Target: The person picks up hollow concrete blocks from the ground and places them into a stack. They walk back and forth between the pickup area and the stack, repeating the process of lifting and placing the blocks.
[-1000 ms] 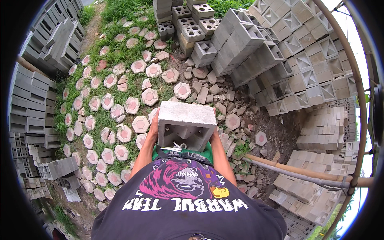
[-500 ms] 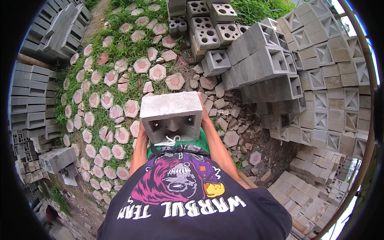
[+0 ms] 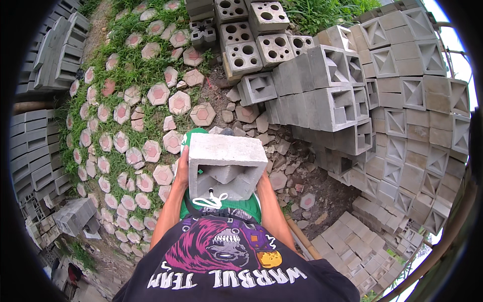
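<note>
A grey concrete ventilation block [image 3: 228,150] is held up in front of my waist, its hollow patterned face turned toward me. My left hand [image 3: 184,160] grips its left side and my right hand [image 3: 262,182] grips its right side; the fingers are partly hidden by the block. Through the openings a bit of green shows. The white drawstring [image 3: 211,200] of my green shorts [image 3: 241,210] hangs against the block's lower edge.
Stacked ventilation blocks [image 3: 322,95] rise to the right, with round-holed blocks [image 3: 244,56] at the far side. Hexagonal pavers [image 3: 152,152] sit in grass on the left. Broken rubble [image 3: 282,147] covers the ground right of centre. More blocks [image 3: 35,143] line the left edge.
Between my hands the block has shifted slightly right and lower in view and tilted, showing more of its hollow face. The surroundings have swung as my head moved.
</note>
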### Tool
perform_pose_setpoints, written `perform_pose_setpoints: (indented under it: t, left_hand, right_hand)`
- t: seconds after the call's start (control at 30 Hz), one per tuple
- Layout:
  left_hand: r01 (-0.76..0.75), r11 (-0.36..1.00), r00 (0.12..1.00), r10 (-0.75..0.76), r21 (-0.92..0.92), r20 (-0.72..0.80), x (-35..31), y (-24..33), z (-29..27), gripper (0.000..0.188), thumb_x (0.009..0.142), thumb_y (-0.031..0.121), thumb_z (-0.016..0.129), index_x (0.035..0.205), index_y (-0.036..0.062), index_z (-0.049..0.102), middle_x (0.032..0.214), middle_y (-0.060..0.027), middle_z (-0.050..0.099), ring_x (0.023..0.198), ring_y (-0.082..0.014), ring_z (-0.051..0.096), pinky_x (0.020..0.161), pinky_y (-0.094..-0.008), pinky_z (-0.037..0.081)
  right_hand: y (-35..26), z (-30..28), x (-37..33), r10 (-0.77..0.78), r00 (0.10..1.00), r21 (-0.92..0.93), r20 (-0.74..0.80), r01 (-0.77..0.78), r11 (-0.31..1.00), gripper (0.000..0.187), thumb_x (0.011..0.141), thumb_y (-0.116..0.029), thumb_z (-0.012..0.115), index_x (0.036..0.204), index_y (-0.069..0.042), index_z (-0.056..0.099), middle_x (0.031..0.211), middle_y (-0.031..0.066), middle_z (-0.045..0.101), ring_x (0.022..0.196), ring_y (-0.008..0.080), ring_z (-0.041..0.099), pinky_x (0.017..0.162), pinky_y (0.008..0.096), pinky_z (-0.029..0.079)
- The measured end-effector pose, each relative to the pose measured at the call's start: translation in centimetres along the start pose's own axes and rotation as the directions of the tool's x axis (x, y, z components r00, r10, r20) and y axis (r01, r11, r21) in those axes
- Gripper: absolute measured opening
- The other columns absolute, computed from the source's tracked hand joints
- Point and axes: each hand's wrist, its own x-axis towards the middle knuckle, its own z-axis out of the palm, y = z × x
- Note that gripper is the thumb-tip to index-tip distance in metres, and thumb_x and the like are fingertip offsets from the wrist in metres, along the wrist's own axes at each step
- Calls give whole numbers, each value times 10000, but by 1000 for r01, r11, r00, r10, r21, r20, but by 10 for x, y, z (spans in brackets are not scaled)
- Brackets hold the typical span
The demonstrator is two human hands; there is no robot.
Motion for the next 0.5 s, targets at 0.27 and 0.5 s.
perform_pose_setpoints:
  t: [0.27, 0.5]
  left_hand:
    - [314, 777, 946, -302, 545, -113, 74, -12, 34, 610, 973, 457, 350, 1129, -82, 589, 1045, -185, 639, 965, -236, 586, 893, -352, 419]
    - [396, 465, 871, -464, 792, -163, 241, -49, 36, 623, 949, 501, 377, 1088, -63, 603, 977, -214, 640, 899, -264, 589, 857, -369, 428]
  right_hand:
    - [42, -109, 62, 30, 913, 224, -408, 68, 972, 560, 934, -535, 430, 1241, -76, 522, 1181, 79, 576, 1048, 219, 545, 912, 350, 449]
    - [93, -158, 171, 93, 793, 355, -602, 162, 921, 532, 944, -499, 428, 1262, -79, 507, 1196, 82, 570, 1070, 228, 543, 915, 360, 454]
